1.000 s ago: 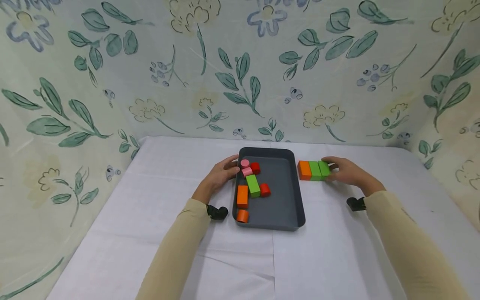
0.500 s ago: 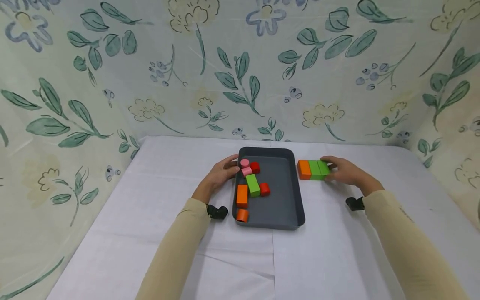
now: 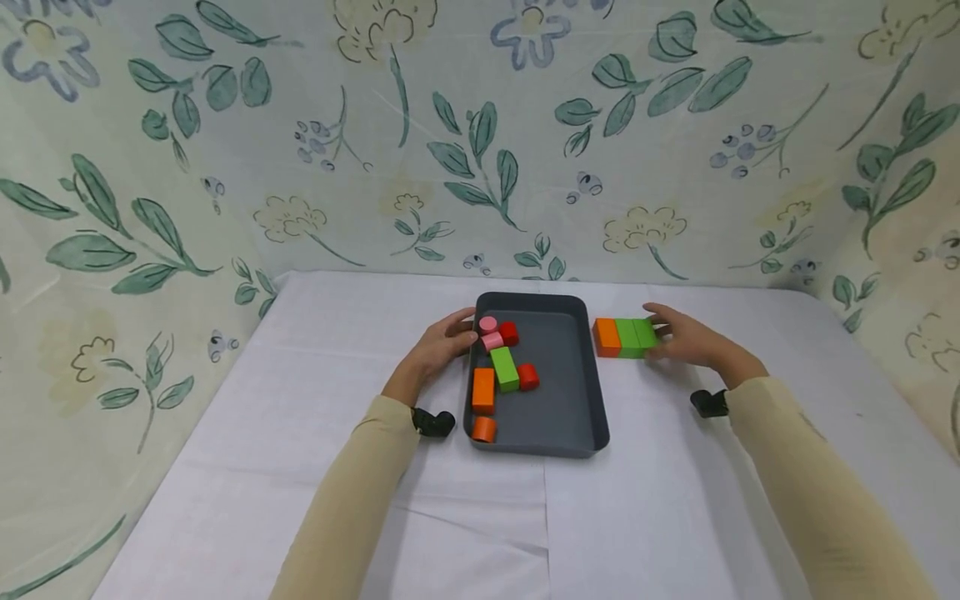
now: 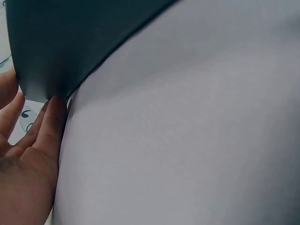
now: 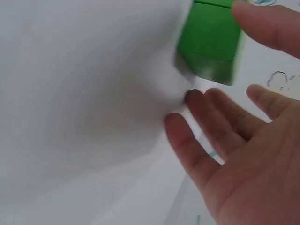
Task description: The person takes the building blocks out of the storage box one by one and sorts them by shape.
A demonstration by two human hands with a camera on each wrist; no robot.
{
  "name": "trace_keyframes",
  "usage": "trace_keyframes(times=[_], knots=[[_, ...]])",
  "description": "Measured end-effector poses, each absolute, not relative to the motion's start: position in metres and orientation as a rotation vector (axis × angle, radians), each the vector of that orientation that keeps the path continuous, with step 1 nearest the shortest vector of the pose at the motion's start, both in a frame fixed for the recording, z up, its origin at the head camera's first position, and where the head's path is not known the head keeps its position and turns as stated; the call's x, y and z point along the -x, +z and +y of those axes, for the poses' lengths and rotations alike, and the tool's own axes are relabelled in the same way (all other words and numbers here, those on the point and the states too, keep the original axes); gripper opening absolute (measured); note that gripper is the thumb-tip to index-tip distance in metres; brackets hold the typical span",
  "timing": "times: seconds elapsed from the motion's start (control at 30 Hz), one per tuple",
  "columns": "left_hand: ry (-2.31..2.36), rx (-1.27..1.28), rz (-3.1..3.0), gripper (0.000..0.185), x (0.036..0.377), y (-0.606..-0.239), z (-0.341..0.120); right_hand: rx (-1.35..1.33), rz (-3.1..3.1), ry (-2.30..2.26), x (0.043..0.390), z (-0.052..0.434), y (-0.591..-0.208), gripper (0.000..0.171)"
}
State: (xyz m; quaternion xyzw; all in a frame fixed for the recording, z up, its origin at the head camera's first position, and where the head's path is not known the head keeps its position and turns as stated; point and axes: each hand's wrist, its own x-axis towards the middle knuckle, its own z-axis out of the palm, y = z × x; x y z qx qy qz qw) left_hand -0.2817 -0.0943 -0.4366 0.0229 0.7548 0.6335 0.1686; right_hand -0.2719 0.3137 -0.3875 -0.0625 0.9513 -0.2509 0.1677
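In the head view my left hand rests against the left wall of a dark grey tray. Its extended fingers touch the tray's outer side in the left wrist view. To the right of the tray, my right hand is beside a row of blocks: one orange block and two green blocks standing side by side. The right wrist view has the fingers spread below the end green block, apart from it. The thumb overlaps that block's edge; whether it touches cannot be told.
Inside the tray's left half lie a green block, an orange block, an orange cylinder, two pink cylinders and two red pieces. White cloth covers the table; a floral curtain hangs behind.
The two green blocks have closed up against each other and the orange one. My right hand's fingers have since spread and come off the end green block. The left hand stays at the tray.
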Motion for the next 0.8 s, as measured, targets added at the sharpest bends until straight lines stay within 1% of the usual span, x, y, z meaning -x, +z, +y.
trace_keyframes(times=[0.13, 0.33, 0.47, 0.6, 0.8], knots=[[1.796, -0.063, 2.145, 0.057, 0.281, -0.437, -0.093, 0.157, 2.718, -0.727, 0.270, 0.312, -0.376, 0.093], [1.805, -0.046, 2.133, 0.057, 0.281, -0.437, -0.093, 0.200, 2.807, -0.723, 0.265, 0.305, -0.348, 0.088], [1.800, -0.048, 2.133, 0.057, 0.281, -0.438, -0.093, 0.285, 2.872, -0.709, 0.258, 0.294, -0.332, 0.077], [1.793, -0.040, 2.140, 0.058, 0.282, -0.439, -0.094, 0.445, 2.905, -0.695, 0.248, 0.270, -0.318, 0.063], [1.829, -0.031, 2.108, 0.057, 0.283, -0.437, -0.093, 0.685, 2.854, -0.674, 0.236, 0.229, -0.304, 0.054]])
